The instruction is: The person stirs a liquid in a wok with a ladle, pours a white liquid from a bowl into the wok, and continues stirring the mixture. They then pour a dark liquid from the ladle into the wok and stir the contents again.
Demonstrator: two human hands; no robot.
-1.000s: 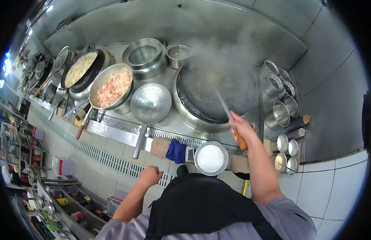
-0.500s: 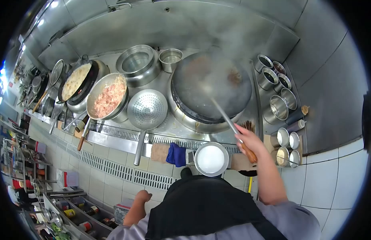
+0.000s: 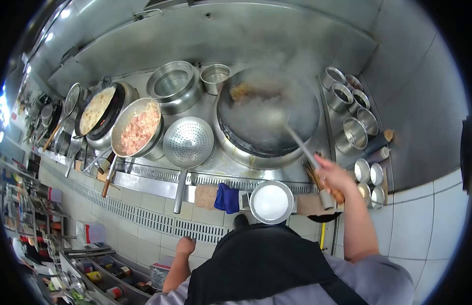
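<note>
My right hand [image 3: 334, 177] is closed around the wooden-ended handle of a metal ladle [image 3: 298, 138]. The ladle's bowl is inside a large black wok [image 3: 246, 136] on the stove, blurred by thick steam. Brown bits of food [image 3: 240, 92] lie at the wok's far left side. Down by my left side hangs my left hand [image 3: 185, 246], fingers curled, with no object visible in it. Between my body and the stove stands a pot of white contents [image 3: 271, 202]. Close beside my right hand is a bamboo brush [image 3: 313, 175].
Left of the wok lies a perforated skimmer [image 3: 188, 141], next to a strainer of pinkish chopped food [image 3: 141, 127]. Farther left, a second pan [image 3: 97, 109] holds a pale flat layer. Metal seasoning cups [image 3: 354, 133] line the right. A blue cloth [image 3: 226, 198] sits at the front edge.
My right hand has moved right and slightly down, bringing the ladle's bowl rightward. The brown food now shows at the wok's far left rather than its right. My left hand is slightly higher.
</note>
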